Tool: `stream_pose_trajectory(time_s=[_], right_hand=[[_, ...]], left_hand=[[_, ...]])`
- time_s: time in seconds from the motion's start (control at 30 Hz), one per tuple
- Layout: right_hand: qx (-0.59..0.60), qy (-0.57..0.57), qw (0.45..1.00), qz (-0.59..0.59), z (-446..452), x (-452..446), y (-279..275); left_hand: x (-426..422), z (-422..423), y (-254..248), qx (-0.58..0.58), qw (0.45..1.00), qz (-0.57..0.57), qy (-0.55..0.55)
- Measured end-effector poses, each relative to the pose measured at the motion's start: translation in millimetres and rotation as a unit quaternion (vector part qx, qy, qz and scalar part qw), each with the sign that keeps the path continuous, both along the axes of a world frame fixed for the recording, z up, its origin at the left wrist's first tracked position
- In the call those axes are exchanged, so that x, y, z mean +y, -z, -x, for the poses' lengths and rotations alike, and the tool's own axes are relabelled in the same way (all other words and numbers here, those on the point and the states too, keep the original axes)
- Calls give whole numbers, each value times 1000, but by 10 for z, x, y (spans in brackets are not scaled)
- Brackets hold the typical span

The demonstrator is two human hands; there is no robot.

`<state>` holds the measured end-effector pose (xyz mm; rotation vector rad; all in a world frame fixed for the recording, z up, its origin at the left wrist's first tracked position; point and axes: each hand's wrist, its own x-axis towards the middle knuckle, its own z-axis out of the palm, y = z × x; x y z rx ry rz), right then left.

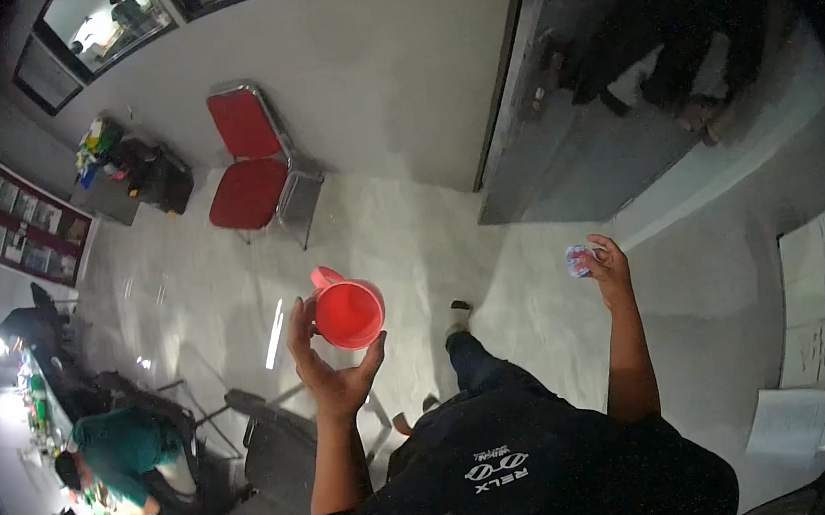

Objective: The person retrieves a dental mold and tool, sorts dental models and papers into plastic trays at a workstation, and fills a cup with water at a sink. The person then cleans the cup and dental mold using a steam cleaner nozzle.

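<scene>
A red cup (pixel 350 315) with a pinkish handle is held in my left hand (pixel 336 366), its fingers and thumb wrapped round the lower side. The cup's open top faces the camera and its inside looks plain red. Off to the right, my right hand (pixel 611 267) grips a small blue, white and pink patterned item (pixel 582 261) between thumb and fingers. What that item is cannot be made out. The two hands are far apart, both raised above the pale floor.
A red chair (pixel 250 193) stands by the wall, near a dark door (pixel 561 141). At the lower left a person in a green shirt (pixel 126 444) leans at a brightly lit, cluttered bench, beside a dark chair (pixel 279 473). Papers (pixel 790 421) hang at right.
</scene>
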<state>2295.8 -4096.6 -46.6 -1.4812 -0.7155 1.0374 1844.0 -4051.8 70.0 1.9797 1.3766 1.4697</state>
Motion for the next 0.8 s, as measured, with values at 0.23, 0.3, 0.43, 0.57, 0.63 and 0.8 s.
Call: stream_pose_trajectory(time_s=[0.23,0.3,0.43,0.57,0.63,0.8], right_hand=[[-10,43,994,-99,-758,1568,-125],[-18,60,988,-141,-879,2024,-305],[-35,20,995,-94,-942,2660,-711],[-61,-30,988,-139,-1134,2886,-574],[-10,-33,992,-119,-1187,2891,-410],[-12,4,997,-81,-1017,2745,-131]], left_hand=[[1050,-876,82,-82,996,3,-21],[1284,-1046,104,-109,994,30,7],[1660,-1172,69,-115,991,64,19],[2296,-1229,219,-131,983,115,56],[2687,-1300,311,-133,978,139,83],[3707,-1667,358,-118,952,184,212]])
